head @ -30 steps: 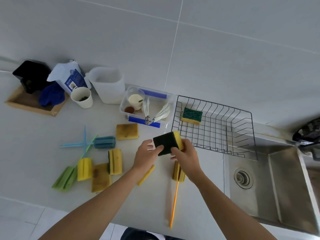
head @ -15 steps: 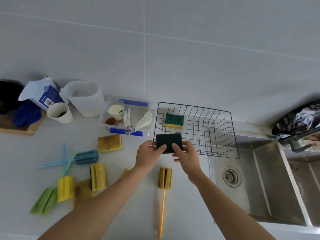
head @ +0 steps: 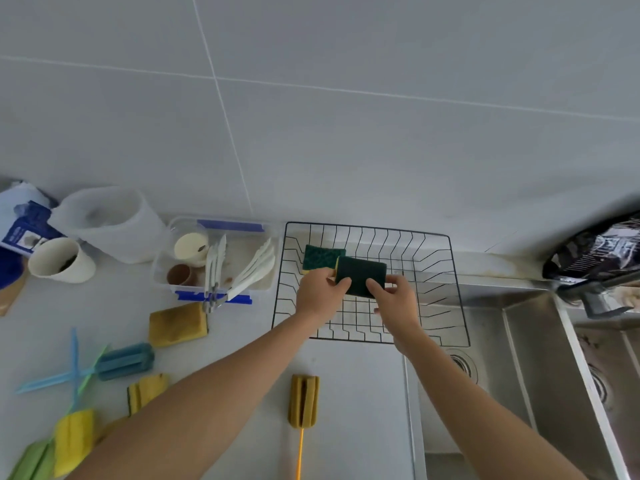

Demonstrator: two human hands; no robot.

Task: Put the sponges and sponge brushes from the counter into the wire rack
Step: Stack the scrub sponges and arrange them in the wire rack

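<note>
My left hand (head: 320,293) and my right hand (head: 396,299) both grip a green-and-yellow sponge (head: 362,273), held over the black wire rack (head: 460,299) with its green side up. Another green sponge (head: 320,257) lies inside the rack at the back left, just behind the held one. On the counter to the left lie a stained yellow sponge (head: 178,324), a blue sponge brush (head: 121,362), a yellow sponge (head: 147,391), a yellow sponge brush (head: 72,439) and a green sponge brush (head: 33,462). A yellow brush with an orange handle (head: 304,401) lies between my forearms.
A clear plastic box (head: 221,261) with cups and white utensils stands left of the rack. A white jug (head: 110,223) and a white cup (head: 60,259) stand further left. The steel sink (head: 512,362) lies right of the rack, with a faucet (head: 595,296) above it.
Both hands have carried the sponge forward from over the counter to over the rack, close to the sponge lying there. The view has shifted right.
</note>
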